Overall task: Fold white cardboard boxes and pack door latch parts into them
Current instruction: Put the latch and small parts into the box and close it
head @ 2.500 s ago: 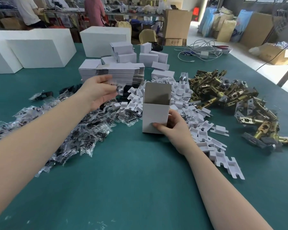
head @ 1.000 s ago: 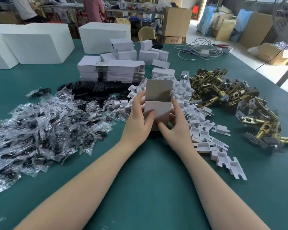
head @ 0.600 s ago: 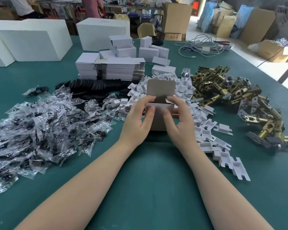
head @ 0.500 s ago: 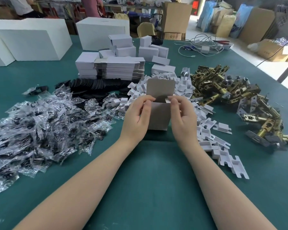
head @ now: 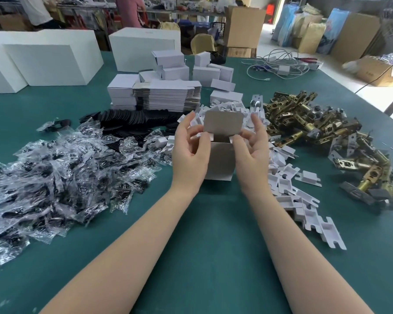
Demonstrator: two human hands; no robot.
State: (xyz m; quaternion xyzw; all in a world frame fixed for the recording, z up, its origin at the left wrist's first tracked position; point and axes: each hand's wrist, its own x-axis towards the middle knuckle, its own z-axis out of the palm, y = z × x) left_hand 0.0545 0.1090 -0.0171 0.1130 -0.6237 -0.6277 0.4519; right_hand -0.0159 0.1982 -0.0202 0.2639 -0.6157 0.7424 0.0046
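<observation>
A small white cardboard box (head: pixel 219 160) stands upright on the green table (head: pixel 213 257), top flap raised. Its side flaps are pinched by the left hand (head: pixel 190 152) and right hand (head: pixel 251 152), each grip clamped on cardboard.

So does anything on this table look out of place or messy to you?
Mostly work clutter. The odd one out is a tangle of white cables at the table's far right edge, unrelated to packing. One clear bag lies apart from the bag pile. The open box stands upright and looks undamaged.
</observation>
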